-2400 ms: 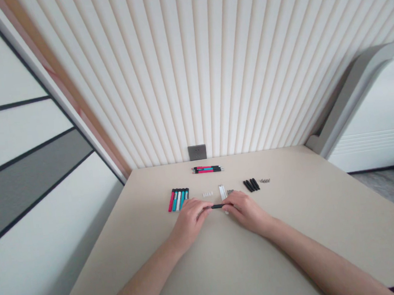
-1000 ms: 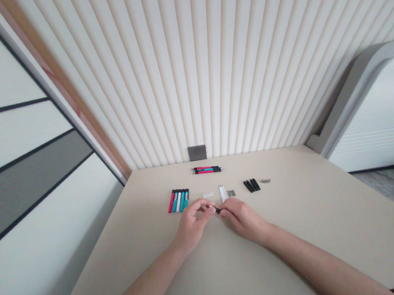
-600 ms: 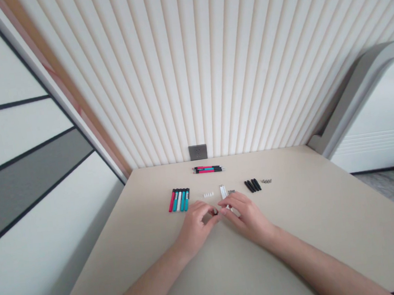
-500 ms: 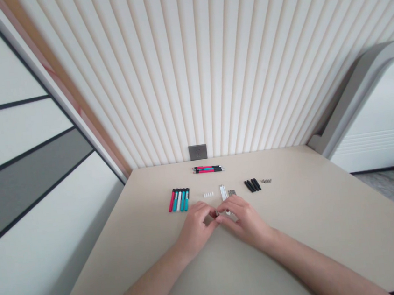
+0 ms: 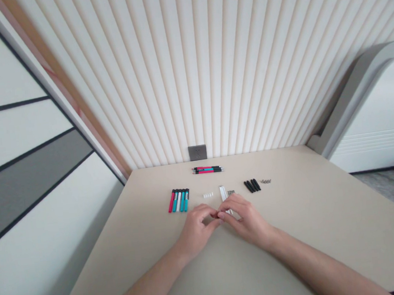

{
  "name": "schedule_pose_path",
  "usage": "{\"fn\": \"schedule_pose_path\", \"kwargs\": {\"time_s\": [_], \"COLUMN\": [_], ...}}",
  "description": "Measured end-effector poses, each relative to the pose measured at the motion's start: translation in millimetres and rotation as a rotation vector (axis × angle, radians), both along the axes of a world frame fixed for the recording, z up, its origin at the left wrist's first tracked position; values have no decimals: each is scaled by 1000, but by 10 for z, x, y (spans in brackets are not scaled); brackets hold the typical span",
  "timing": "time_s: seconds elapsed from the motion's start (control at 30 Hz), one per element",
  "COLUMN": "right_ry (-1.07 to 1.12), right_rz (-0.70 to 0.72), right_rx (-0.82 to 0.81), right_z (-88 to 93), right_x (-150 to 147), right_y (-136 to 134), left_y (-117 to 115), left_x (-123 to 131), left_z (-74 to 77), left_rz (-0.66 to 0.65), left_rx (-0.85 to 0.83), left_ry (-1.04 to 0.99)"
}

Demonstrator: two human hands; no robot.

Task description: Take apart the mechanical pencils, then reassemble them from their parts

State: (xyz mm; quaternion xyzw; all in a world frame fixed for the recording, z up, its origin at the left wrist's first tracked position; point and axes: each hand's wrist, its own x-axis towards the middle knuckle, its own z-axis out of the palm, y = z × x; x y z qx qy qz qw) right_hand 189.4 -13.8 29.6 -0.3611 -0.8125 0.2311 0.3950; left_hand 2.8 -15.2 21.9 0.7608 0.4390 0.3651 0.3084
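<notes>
My left hand (image 5: 195,227) and my right hand (image 5: 245,220) meet fingertip to fingertip just above the table, both closed in a pinch. Whatever small piece is between them is hidden by the fingers. Thin white pen refills (image 5: 223,191) lie beyond my right hand, partly covered by it, beside a group of tiny grey parts (image 5: 231,192). Past the fingertips is a row of small white pieces (image 5: 208,195). Left of them, pen barrels (image 5: 179,201) in red, teal and white with black ends lie side by side.
Assembled pens (image 5: 208,169) lie near the back of the beige table (image 5: 153,264). At the right are several black tapered sleeves (image 5: 252,186) and small metallic pieces (image 5: 266,181). A dark wall socket (image 5: 197,152) sits on the ribbed wall (image 5: 189,73) behind the table.
My fingertips have closed tighter together and shifted slightly right. The small dark piece that showed between them is now covered. The parts on the table have stayed put.
</notes>
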Motion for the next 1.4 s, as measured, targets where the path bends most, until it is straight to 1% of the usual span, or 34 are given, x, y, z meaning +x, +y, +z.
{"fn": "schedule_pose_path", "kwargs": {"time_s": [0.13,0.3,0.43,0.5,0.63,0.7,0.8,0.87,0.93,1.13,1.3,1.4], "right_ry": [-16,28,89,105,135,146,173,184,174,143,174,187], "right_rz": [29,46,-28,-38,76,104,56,1,-10,128,105,94], "right_rx": [-6,-42,-73,-88,-103,-107,-113,-129,-145,-152,-138,-135], "right_z": [4,-59,-107,-103,-63,-56,-66,-68,-57,-16,-47,-74], "right_x": [27,16,-4,-6,2,1,-6,-4,8,49,33,41], "right_y": [25,49,54,52,41,36,37,46,56,69,71,74], "left_y": [-1,4,-3,-7,-2,3,8,6,4,11,16,18], "left_x": [-14,-18,-8,-6,-14,-18,-20,-20,-21,-29,-29,-35], "left_z": [-5,-37,-32,-28,-39,-47,-46,-38,-32,-58,-62,-64], "left_rz": [-56,-43,-89,-97,-73,-77,-106,-105,-93,-70,-91,-108], "left_rx": [-60,-28,9,-1,-36,-36,-23,-28,-42,-56,-57,-60], "left_ry": [-22,-11,-4,5,-9,-39,-65,-35,-4,-7,12,-14]}}
